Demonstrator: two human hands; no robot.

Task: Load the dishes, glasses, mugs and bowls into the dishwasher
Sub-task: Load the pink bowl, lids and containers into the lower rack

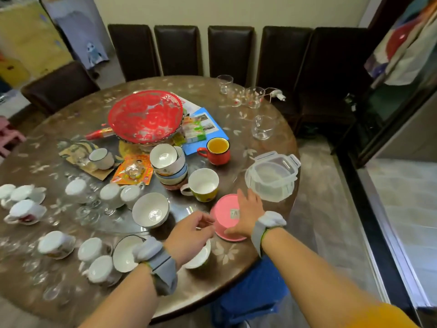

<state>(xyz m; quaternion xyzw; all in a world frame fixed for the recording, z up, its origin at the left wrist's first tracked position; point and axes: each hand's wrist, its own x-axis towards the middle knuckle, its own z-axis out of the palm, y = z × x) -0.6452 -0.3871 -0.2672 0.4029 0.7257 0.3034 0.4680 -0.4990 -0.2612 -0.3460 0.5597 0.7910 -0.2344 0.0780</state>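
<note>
An upside-down pink bowl (224,215) sits near the table's front right edge. My right hand (248,213) lies against its right side, fingers straight and spread, thumb by the near rim. My left hand (191,233) hovers just left of it with loosely curled fingers, holding nothing, above a white bowl with a green outside (201,258). Nearby stand a white bowl (151,213), a yellow-green mug (204,184), a stack of bowls (169,166) and a red mug (217,150). Several white cups (94,252) crowd the left. No dishwasher is in view.
A clear plastic lidded container (272,176) sits right of the mugs. Glasses (255,97) and a glass jug (262,126) stand at the far right; a red platter (145,116) is in the middle. Dark chairs (177,50) line the wall. A blue stool (250,292) is below the round table's edge (212,292).
</note>
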